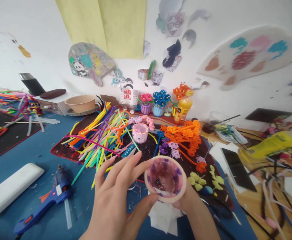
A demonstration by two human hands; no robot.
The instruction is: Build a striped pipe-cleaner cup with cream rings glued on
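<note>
A small cup (pixel 178 176) is held tilted toward me over the near middle of the table. It has a thick peach fuzzy rim, and pink and purple show through its clear inside. My left hand (pixel 118 190) grips the left side of its rim between thumb and index finger, the other fingers spread. From behind and below on the right, my right hand (pixel 189 196) supports the cup, most of its fingers hidden. White tissue (pixel 164 216) lies below. Beyond stands a pink pipe-cleaner pot (pixel 140 133), with purple flowers (pixel 174 150) to its right.
Colourful pipe cleaners (pixel 98 133) pile up at left of centre, orange pipe-cleaner flowers (pixel 186 136) on the right. A blue glue gun (pixel 48 200) and white case (pixel 13 190) lie at left. A juice bottle (pixel 184 106) stands at the back; a phone (pixel 238 168) lies right.
</note>
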